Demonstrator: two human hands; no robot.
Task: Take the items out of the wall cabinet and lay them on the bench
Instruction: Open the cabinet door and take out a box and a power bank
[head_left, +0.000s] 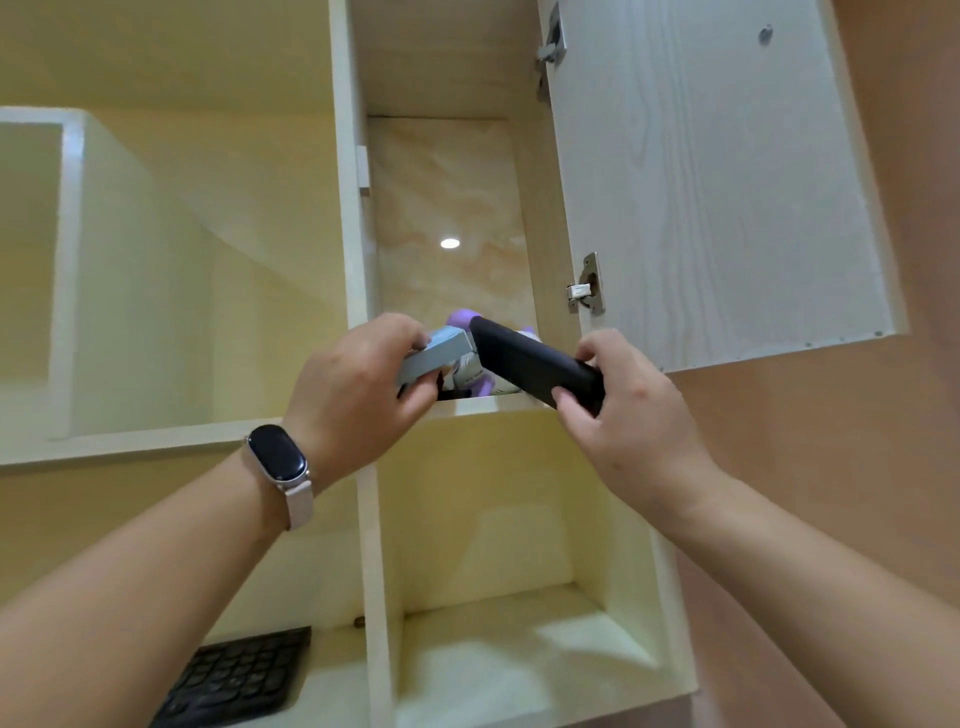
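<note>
At the near edge of the cabinet shelf (493, 406), the left hand (358, 384) gripped a grey box (436, 353) and the right hand (628, 415) a black case (535, 366); dragging either out could topple the purple item (464, 317) behind them.

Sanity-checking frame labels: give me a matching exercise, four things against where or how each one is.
Things:
1. grey-blue box
2. black case
3. keyboard
4. cabinet door

States:
A. swung open, upper right
B. gripped by the left hand
C. lying flat, bottom left
D. gripped by the right hand

Pairs: 1-B, 2-D, 3-C, 4-A
</note>
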